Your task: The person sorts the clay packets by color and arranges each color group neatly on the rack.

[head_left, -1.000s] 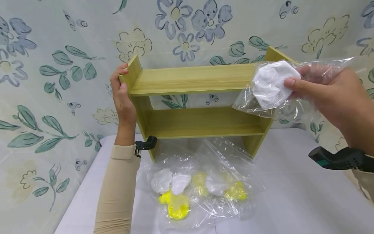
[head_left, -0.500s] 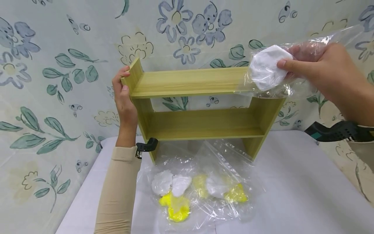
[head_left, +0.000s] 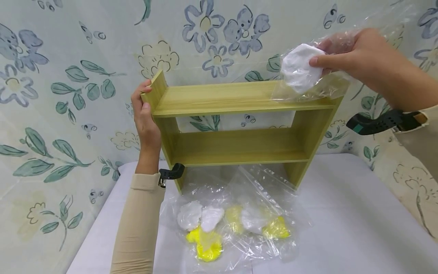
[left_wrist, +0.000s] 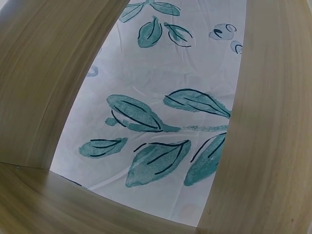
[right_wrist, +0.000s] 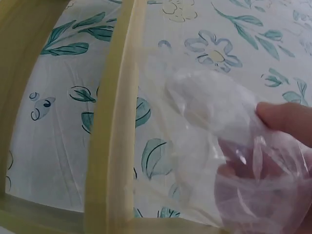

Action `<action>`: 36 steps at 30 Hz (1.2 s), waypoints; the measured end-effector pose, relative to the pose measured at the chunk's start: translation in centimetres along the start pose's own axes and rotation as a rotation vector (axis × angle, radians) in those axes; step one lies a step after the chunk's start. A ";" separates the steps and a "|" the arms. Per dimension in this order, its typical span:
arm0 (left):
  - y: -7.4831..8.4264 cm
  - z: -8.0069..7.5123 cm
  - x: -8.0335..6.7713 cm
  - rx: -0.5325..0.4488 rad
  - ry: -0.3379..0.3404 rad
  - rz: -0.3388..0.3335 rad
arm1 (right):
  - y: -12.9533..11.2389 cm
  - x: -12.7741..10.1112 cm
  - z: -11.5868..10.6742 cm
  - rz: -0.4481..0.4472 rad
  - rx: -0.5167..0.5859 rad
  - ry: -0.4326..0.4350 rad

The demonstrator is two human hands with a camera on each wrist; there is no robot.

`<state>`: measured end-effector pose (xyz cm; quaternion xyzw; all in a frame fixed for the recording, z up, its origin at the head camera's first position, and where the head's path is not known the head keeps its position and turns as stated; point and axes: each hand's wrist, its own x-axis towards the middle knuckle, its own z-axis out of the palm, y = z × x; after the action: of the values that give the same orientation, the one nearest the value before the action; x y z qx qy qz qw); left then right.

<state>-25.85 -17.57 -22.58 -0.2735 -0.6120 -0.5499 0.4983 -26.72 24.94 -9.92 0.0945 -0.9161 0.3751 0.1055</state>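
My left hand (head_left: 146,123) grips the left side panel of a small two-tier wooden shelf (head_left: 219,99), its fingers hooked over the panel's top edge. The shelf stands upright on the table, and the left wrist view shows its boards (left_wrist: 273,117) up close. My right hand (head_left: 362,62) pinches a clear plastic bag (head_left: 337,85) with a flat, rounded white lump (head_left: 299,68) inside, thumb in front and fingers behind. In the head view the bag overlaps the right end of the top board. The right wrist view has the bag (right_wrist: 195,117) beside the shelf's pale edge (right_wrist: 114,122).
Several clear zip bags (head_left: 239,243) lie on the white-covered table (head_left: 342,228) at the shelf's foot, holding white lumps (head_left: 189,216) and yellow lumps (head_left: 208,249). A flower-patterned cloth (head_left: 75,152) hangs right behind the shelf.
My right hand has moved up and to the left with the bag, from in front of the shelf's right side to over the top board. My left hand keeps its grip on the panel.
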 end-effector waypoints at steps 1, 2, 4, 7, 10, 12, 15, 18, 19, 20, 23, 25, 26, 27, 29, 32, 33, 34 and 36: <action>0.0 0.0 0.0 0.000 0.000 -0.001 | 0.1 0.5 0.0 0.002 -0.003 -0.034; 0.1 0.0 0.0 0.002 -0.001 0.000 | 0.3 1.1 0.0 0.010 -0.004 -0.070; 0.1 0.0 0.0 0.006 0.000 -0.002 | 0.4 2.2 0.1 0.016 0.001 -0.130; 0.2 0.0 -0.1 0.023 -0.003 -0.006 | 0.6 3.4 0.3 0.010 -0.007 -0.172; 0.1 0.1 -0.2 0.021 -0.003 -0.009 | 0.8 4.1 0.5 0.015 -0.047 -0.170; 0.0 0.1 -0.2 0.010 -0.001 -0.011 | 0.9 4.5 0.7 0.022 -0.077 -0.157; 0.0 0.1 -0.1 -0.010 0.004 -0.014 | 1.0 4.8 1.1 0.032 -0.109 -0.141; 0.0 0.1 -0.1 -0.010 0.007 -0.015 | 1.0 4.9 1.6 0.032 -0.125 -0.136; 0.0 0.2 -0.1 -0.010 0.009 -0.015 | 1.0 4.9 1.6 0.029 -0.128 -0.136; 0.0 0.2 -0.1 -0.008 0.011 -0.014 | 1.0 4.8 1.7 0.030 -0.130 -0.138; 0.0 0.2 0.0 -0.003 0.018 -0.013 | 0.9 4.8 1.9 0.028 -0.144 -0.153; 0.0 0.2 0.0 -0.009 0.021 -0.011 | 0.7 4.8 2.0 0.010 -0.171 -0.160; 0.0 0.2 0.0 -0.012 0.021 -0.009 | 0.7 4.8 2.1 0.001 -0.179 -0.168; 0.0 0.2 0.0 -0.014 0.022 -0.008 | 0.6 4.8 2.1 -0.012 -0.190 -0.174; 0.0 0.2 0.0 -0.024 0.022 -0.007 | 0.5 4.8 2.2 -0.033 -0.213 -0.173; 0.0 0.2 -0.1 -0.010 0.018 -0.012 | 0.5 4.9 2.2 -0.067 -0.249 -0.151; 0.1 0.2 -0.1 -0.003 0.016 -0.013 | 0.5 4.8 2.2 -0.081 -0.269 -0.136; 0.1 0.2 -0.1 0.003 0.014 -0.016 | 0.5 4.8 2.2 -0.092 -0.282 -0.121; 0.2 0.2 -0.1 0.017 0.012 -0.018 | 0.5 4.7 2.3 -0.117 -0.312 -0.091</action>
<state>-25.68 -17.26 -22.58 -0.2603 -0.6162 -0.5508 0.4991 -31.67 23.27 -10.61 0.1470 -0.9600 0.2169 0.0989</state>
